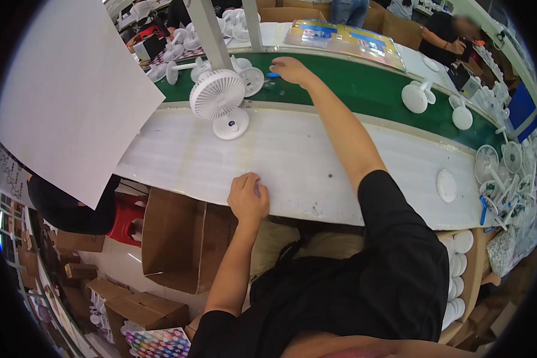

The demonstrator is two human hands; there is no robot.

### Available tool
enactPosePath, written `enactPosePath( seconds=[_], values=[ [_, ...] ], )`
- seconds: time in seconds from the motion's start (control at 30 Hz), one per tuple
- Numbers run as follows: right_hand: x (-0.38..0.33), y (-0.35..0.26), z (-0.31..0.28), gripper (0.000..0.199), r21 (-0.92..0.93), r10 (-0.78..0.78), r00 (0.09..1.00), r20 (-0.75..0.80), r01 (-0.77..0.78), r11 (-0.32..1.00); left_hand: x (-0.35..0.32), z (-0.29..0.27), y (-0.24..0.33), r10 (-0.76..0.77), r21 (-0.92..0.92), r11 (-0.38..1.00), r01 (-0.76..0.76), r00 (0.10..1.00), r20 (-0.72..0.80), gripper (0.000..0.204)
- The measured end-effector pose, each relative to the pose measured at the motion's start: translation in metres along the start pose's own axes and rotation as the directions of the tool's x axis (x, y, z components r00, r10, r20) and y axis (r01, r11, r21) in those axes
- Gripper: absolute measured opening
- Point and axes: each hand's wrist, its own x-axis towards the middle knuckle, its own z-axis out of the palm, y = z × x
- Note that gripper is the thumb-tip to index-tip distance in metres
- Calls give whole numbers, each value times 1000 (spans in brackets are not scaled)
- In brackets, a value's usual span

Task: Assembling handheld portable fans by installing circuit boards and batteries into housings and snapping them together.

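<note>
**Reach across the line: one hand braced, one at the green belt**

The left hand [248, 200] rests curled on the near edge of the long white work surface [316, 161], fingers [244, 182] tucked in a loose fist and holding nothing that shows. Just beyond and to the left of those fingers stands a small white plastic desk fan on a round base [219, 101], upright at the far rim of the surface and apparently whole. Further out, the right hand [291, 70] stretches over the green conveyor belt [364, 89], its fingers bent down toward a small blue object [273, 75] lying on the belt just left of the fingertips; whether they touch or pinch it cannot be told, as the hand hides the contact.

Judging by the layout, one fan looks finished while the blue piece is yet to be picked up. More white fans [417, 96] lie on the belt to the right of the reaching fingers, and a heap of them [507, 173] crowds the right end. A flat white disc [446, 185] sits alone on the surface.

Between the two hands the white surface offers open room; a grey post [212, 33] rises left of the right hand's fingers, narrowing the way there. An open brown cardboard box [179, 238] stands below the near edge.
</note>
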Motion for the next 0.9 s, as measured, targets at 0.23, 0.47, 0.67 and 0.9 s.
enactPosePath(
  seconds=[0.23, 0.47, 0.67, 0.9],
  values=[
    [-136, -39, -86, 30, -127, -163, 939, 302, 209, 970, 102, -8, -43, 78, -107, 991, -77, 997, 8, 20],
    [-377, -18, -168, 27, -88, 123, 951, -284, -153, 984, 131, -84, -18, 1, -489, 593, 639, 607, 795, 22],
    [-595, -11, -244, 26, 298, 489, 265, -831, -530, 794, 112, -80, 28, 740, -544, -200, 815, 490, 461, 14],
    [-687, 95, -288, 34, 256, 361, -35, -932, -769, 585, 93, -32, 67, 257, -548, -74, 833, 547, 797, 7]
  ],
)
